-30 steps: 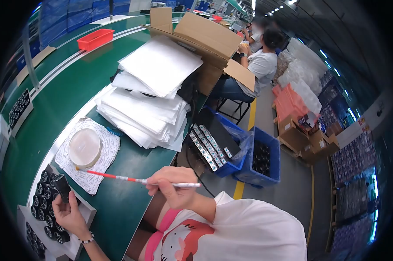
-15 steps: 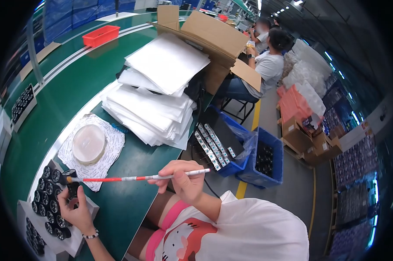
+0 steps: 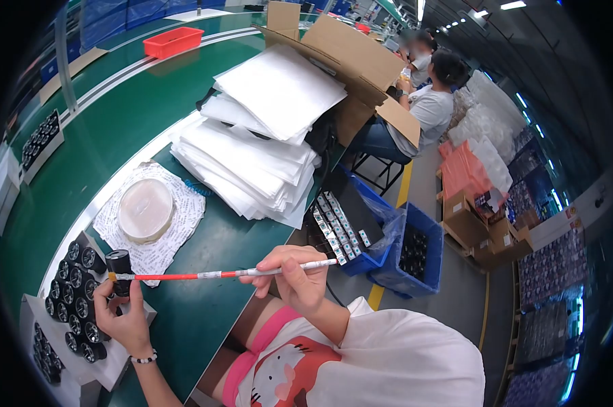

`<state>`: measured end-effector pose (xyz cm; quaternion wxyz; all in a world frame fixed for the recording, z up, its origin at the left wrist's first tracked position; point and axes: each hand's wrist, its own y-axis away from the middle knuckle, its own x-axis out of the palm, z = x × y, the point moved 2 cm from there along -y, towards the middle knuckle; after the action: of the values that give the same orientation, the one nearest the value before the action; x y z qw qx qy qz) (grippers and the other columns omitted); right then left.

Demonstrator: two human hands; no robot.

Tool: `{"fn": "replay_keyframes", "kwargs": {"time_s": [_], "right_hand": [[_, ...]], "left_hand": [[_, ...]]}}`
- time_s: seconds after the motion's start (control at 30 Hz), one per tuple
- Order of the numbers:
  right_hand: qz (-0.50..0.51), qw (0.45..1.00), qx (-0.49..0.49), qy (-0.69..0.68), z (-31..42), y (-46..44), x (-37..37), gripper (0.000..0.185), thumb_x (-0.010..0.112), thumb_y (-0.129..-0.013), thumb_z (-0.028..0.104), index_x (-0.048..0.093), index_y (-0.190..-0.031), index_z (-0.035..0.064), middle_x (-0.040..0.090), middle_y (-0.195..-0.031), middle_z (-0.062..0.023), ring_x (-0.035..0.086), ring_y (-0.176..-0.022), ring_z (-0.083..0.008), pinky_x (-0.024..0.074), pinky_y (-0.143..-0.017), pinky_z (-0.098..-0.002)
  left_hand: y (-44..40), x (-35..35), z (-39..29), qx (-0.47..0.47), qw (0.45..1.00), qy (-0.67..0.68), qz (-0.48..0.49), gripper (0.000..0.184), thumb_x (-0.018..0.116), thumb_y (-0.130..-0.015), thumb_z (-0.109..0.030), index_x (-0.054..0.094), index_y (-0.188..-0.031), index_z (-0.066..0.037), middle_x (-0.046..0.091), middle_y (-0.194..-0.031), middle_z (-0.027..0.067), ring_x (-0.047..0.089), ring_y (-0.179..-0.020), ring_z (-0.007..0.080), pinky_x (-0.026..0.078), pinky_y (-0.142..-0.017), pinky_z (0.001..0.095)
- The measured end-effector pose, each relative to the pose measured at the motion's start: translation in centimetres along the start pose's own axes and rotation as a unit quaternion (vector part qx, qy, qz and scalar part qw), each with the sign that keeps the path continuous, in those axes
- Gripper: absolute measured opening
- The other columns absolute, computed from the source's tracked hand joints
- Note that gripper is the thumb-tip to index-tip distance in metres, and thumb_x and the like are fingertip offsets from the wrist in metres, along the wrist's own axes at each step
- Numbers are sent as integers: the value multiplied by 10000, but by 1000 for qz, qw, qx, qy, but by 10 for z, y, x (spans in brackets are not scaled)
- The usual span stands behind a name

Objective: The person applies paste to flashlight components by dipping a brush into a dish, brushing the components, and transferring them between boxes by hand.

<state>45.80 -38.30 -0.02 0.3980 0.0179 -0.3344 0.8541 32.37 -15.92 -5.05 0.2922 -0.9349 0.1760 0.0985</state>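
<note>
My left hand (image 3: 124, 322) wears a beaded bracelet and grips a short black cylinder (image 3: 118, 263) upright between thumb and fingers. In my right hand (image 3: 293, 277) is a thin brush (image 3: 205, 275) with a red and white handle, held level. Its bristle tip touches or nearly touches the cylinder's side. Just below and left of my left hand, a white foam tray (image 3: 126, 356) carries many black cylinders with shiny ends (image 3: 76, 298). A round, pale-topped tub (image 3: 145, 210) rests on a printed paper sheet (image 3: 160, 256) beyond the cylinder.
Stacked white sheets (image 3: 252, 163) lie beside an open cardboard box (image 3: 354, 51) on the green table (image 3: 205, 325). A red bin (image 3: 173, 43) stands farther back. Blue crates (image 3: 408, 251) sit on the floor at right. Another person (image 3: 429, 108) sits beyond the box.
My left hand has raised the cylinder slightly, and it now stands more upright and clear of the tray. The brush has shifted a little right with my right hand. The whole view has shifted slightly.
</note>
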Motion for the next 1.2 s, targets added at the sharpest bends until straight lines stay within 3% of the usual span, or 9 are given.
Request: {"fn": "replay_keyframes", "kwargs": {"time_s": [0.13, 0.23, 0.5, 0.53, 0.63, 0.7, 0.8, 0.93, 1.2], "right_hand": [[-10, 1000, 5, -20, -1, 1, 0, 279, 401, -868, 138, 569, -826, -81, 591, -727, -175, 592, -567, -191, 484, -490, -250], [-26, 999, 23, -23, 1, 3, -3, 315, 389, -870, 160, 549, -824, -108, 552, -670, -189, 606, -650, -259, 503, -462, -273], [-92, 994, -7, -64, 35, 17, -22, 284, 427, -866, 175, 562, -861, -75, 590, -746, -173, 589, -612, -197, 485, -535, -270], [-95, 993, -16, -73, 40, 20, -25, 281, 432, -866, 176, 563, -873, -73, 591, -738, -164, 591, -614, -190, 477, -540, -260], [-109, 990, -54, -72, 58, 26, -40, 279, 431, -867, 176, 565, -879, -69, 593, -727, -153, 590, -606, -178, 474, -544, -248], [-120, 986, -59, -96, 69, 31, -48, 274, 437, -865, 178, 567, -881, -62, 597, -720, -144, 590, -600, -168, 469, -544, -237], [-130, 980, -72, -131, 82, 40, -59, 270, 447, -862, 182, 568, -885, -58, 600, -722, -139, 589, -597, -163, 466, -541, -233], [-135, 973, -82, -165, 98, 51, -71, 268, 454, -859, 188, 568, -888, -53, 601, -720, -132, 586, -595, -154, 464, -538, -230], [-133, 970, -86, -185, 109, 68, -82, 270, 451, -861, 193, 568, -886, -49, 597, -707, -127, 584, -594, -152, 464, -532, -229]], "left_hand": [[0, 1, -2, 16, 1000, -9, -8, 248, 685, -652, -65, 517, -820, 3, 532, -821, 51, 504, -652, 106, 412, -499, 198], [-1, 1, -1, 22, 999, -41, -11, 224, 677, -655, -66, 522, -803, 2, 540, -786, 45, 508, -642, 109, 410, -483, 199], [5, 6, -4, 89, 994, -58, -27, 248, 676, -655, -102, 517, -813, 5, 522, -725, 63, 480, -541, 117, 389, -412, 199], [9, 7, -2, 98, 991, -81, -45, 230, 663, -696, -141, 527, -817, 0, 517, -693, 14, 445, -550, 77, 387, -466, 199], [25, 13, -23, 139, 989, -9, -57, 209, 652, -713, -96, 519, -815, 29, 523, -718, 40, 480, -608, 105, 415, -532, 220], [46, 6, -54, 65, 993, -26, -91, 321, 751, -609, -185, 579, -782, 25, 587, -731, 136, 569, -645, 205, 486, -568, 279], [60, 4, -67, 43, 994, -1, -101, 323, 747, -617, -188, 563, -749, 43, 578, -713, 128, 552, -640, 186, 481, -576, 280], [64, 3, -85, 142, 982, 24, -124, 297, 740, -628, -178, 546, -731, 22, 555, -637, 80, 502, -544, 147, 443, -494, 258], [70, 5, -102, 194, 972, 45, -127, 260, 727, -639, -136, 543, -745, 16, 543, -621, 70, 489, -526, 129, 420, -465, 229]]}}
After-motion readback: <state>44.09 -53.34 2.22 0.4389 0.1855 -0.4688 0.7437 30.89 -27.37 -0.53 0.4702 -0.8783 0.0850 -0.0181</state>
